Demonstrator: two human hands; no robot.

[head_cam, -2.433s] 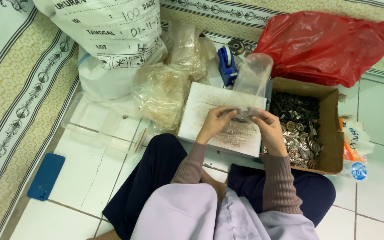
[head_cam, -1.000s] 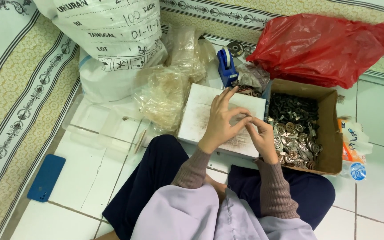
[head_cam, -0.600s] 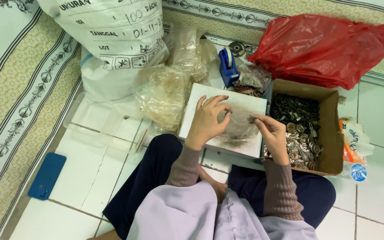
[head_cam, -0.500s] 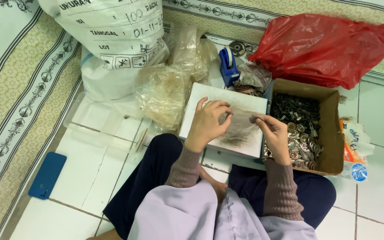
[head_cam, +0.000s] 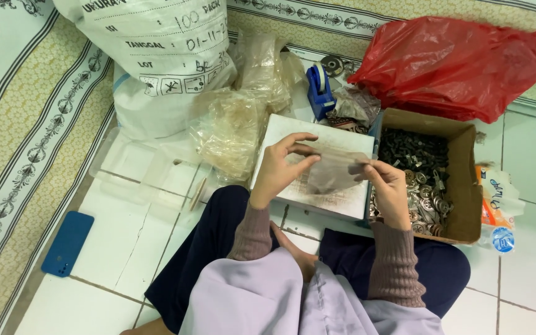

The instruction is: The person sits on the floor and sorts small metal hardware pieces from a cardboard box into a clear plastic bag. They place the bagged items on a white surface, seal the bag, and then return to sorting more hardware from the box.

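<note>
Head cam looking straight down at my lap. I've got a small clear bag [head_cam: 333,174] pinched between both hands, held up just above the white board [head_cam: 317,192] that sits across in front of my knees. It's a thin, see-through plastic pouch, a bit cloudy and crinkled, and it looks greyish where the board shows through. Can't tell from here whether anything is inside it.

Left hand [head_cam: 280,167] has its grip closed on the left edge of the bag, thumb and fingertips pressing it from both sides, other fingers curled over the top. Right hand [head_cam: 389,183] has a narrow pinch on the right edge, so the bag hangs stretched between the two grips, roughly centred over the board.

Stuff around me: a cardboard box [head_cam: 460,180] of little metal parts just beside my right hand, a red plastic bag [head_cam: 454,65] behind that, a blue tape dispenser [head_cam: 319,90] past the board, a heap of empty clear bags [head_cam: 237,130] to my left and a big white sack [head_cam: 156,56] behind those. Blue phone [head_cam: 66,243] lies on the floor tiles well off to the left.
</note>
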